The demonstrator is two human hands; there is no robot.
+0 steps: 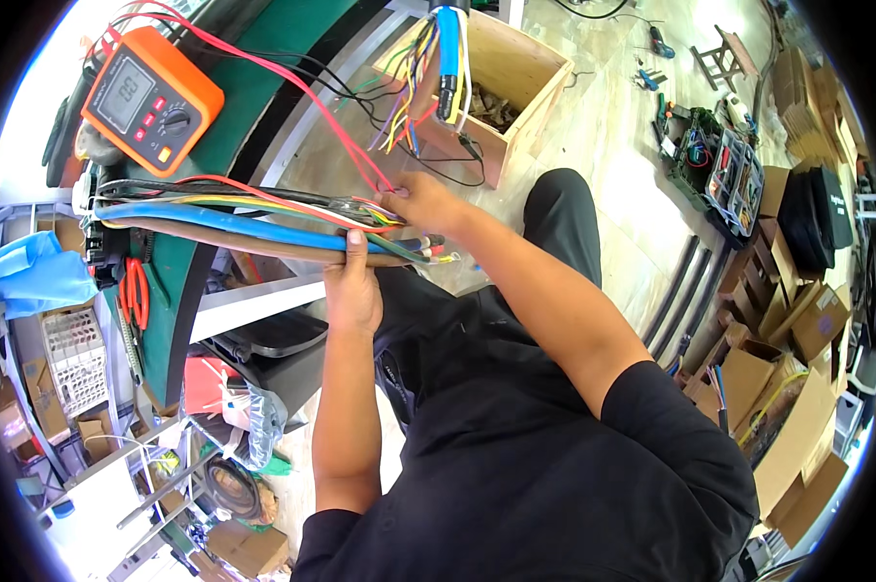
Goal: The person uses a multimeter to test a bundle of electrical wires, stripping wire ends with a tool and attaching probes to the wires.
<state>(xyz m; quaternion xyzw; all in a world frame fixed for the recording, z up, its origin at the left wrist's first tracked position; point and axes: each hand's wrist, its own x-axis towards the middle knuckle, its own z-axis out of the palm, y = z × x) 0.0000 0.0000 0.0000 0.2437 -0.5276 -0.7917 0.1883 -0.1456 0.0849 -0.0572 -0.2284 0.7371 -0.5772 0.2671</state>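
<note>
My left hand [353, 291] is closed around the end of a cable bundle, its thumb lying across the top. In the bundle are a thick blue cable [234, 219], a brown cable [234, 242], and thinner red, yellow and black wires. The bundle runs left to a dark connector [105, 233] at the table edge. My right hand [421, 207] pinches at the tips of the thin wires, where a red test lead [326, 114] enters its fingers; the lead's tip is hidden. Two red leads trail toward an orange multimeter [153, 102] with a lit display.
Another stripped cable end [447, 58] with loose wires hangs over a wooden box [530, 121]. Red-handled pliers [135, 291] lie on the green tabletop [176, 330]. A tool case [714, 170], thick black cables [685, 296] and cardboard boxes [748, 373] are on the floor at right.
</note>
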